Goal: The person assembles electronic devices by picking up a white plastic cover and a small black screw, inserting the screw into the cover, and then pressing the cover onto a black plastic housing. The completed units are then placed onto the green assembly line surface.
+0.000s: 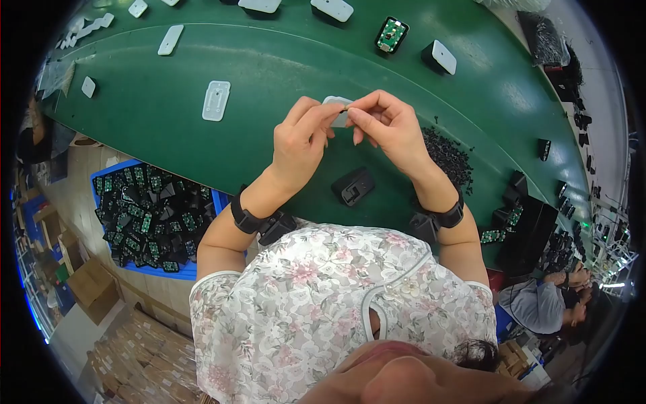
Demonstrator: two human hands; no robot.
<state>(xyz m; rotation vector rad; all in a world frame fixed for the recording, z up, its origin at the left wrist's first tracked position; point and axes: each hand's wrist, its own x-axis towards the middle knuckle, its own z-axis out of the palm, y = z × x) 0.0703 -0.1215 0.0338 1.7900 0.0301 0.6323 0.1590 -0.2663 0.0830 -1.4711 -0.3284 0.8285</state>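
My left hand (299, 140) and my right hand (390, 131) meet above the green table, their fingertips pinched together around a small dark part (344, 110). Just behind the fingers shows a white plastic cover (336, 100), partly hidden; whether it is held or lies on the table I cannot tell. A black plastic housing (353, 186) rests on the table between my forearms, near my body. Beside my right wrist spreads a heap of small black parts (447, 158).
Another white cover (216, 101) lies to the left on the green table (269, 67). At the far side sits a housing with a green circuit board (391, 35), beside a white-topped black unit (441, 57). A blue crate (182, 271) of board-fitted housings stands lower left. Another person (538, 304) sits at right.
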